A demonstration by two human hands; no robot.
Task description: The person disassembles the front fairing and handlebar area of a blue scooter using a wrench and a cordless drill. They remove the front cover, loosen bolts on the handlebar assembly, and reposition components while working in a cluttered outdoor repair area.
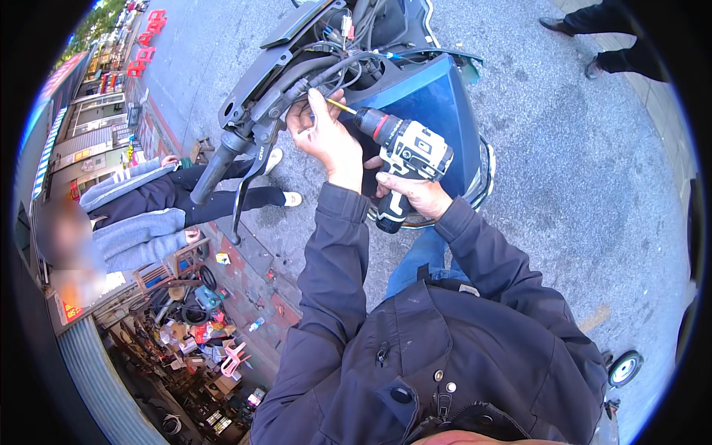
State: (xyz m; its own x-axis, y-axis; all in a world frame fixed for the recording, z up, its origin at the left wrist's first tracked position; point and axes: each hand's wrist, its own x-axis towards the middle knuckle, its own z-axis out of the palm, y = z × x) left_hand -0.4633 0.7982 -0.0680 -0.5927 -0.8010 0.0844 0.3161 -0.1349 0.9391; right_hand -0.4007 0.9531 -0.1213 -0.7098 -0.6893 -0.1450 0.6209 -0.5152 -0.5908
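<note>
My right hand (419, 194) is wrapped round the grip of a white and black cordless drill (421, 150) with a red ring near its chuck. A long gold-coloured bit (340, 106) points from the chuck up and left to the handlebar (278, 100) of a scooter. Beside the bit's tip, just under the bar, my left hand (326, 141) has its fingers curled and its thumb raised; whatever they pinch is hidden. A brake lever (251, 182) and black grip (221, 165) stick out left of that hand. The scooter's blue front panel (426, 93) lies behind the drill.
Loose wires and connectors (343, 33) show at the opened handlebar. A person in a grey jacket (144, 230) stands left; another person's dark-trousered legs (604, 37) are at top right. Tools and parts (196, 326) clutter a shopfront lower left. A small wheel (625, 368) is lower right.
</note>
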